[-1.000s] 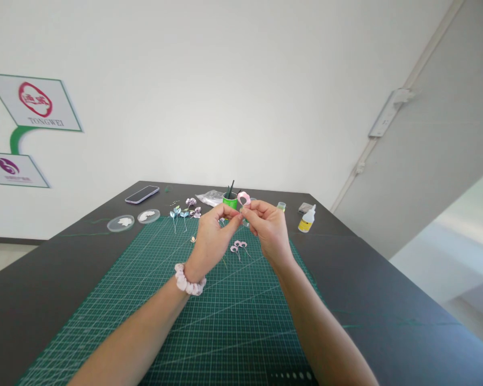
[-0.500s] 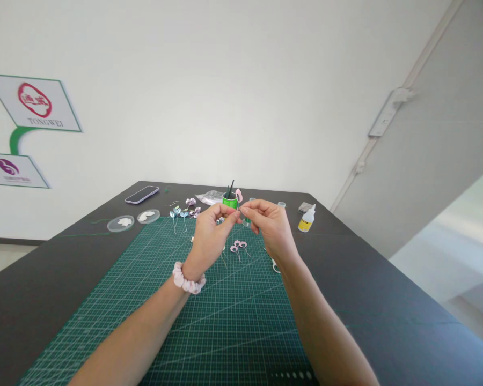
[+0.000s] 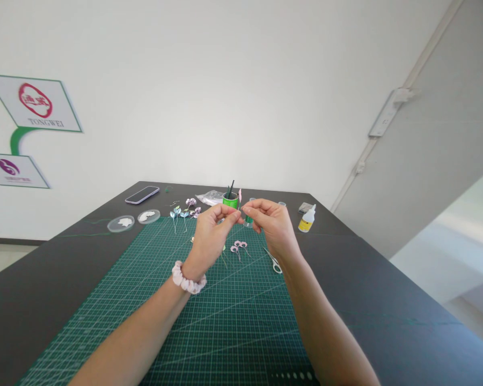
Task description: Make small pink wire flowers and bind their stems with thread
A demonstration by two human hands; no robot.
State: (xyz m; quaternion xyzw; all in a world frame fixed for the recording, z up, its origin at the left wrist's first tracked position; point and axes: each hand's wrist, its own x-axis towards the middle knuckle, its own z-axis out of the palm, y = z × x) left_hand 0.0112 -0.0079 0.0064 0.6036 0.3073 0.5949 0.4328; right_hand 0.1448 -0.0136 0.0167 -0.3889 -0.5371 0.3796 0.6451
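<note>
the pink petal [image 3: 240, 195] is upright and edge-on just above my fingertips, in front of the far wall, its stem running down into my left hand [image 3: 214, 230]. that hand is closed in a thumb-and-forefinger pinch on the stem. my right hand [image 3: 276, 228] is just beside it on the right, thumb and forefinger brought together; i cannot tell whether anything thin is between them. a pale scrunchie [image 3: 188, 279] circles my left wrist. between my wrists, small pink petals on wires [image 3: 238, 244] lie on the green cutting mat [image 3: 209, 332], and scissors [image 3: 277, 267] lie just left of my right wrist. farther off on the dark bench [image 3: 370, 300] i see a green can [image 3: 230, 201] with dark sticks in it, blue flowers [image 3: 179, 214] to the left, a phone [image 3: 142, 194] at the far left, and a glue bottle [image 3: 306, 221] to the right.
</note>
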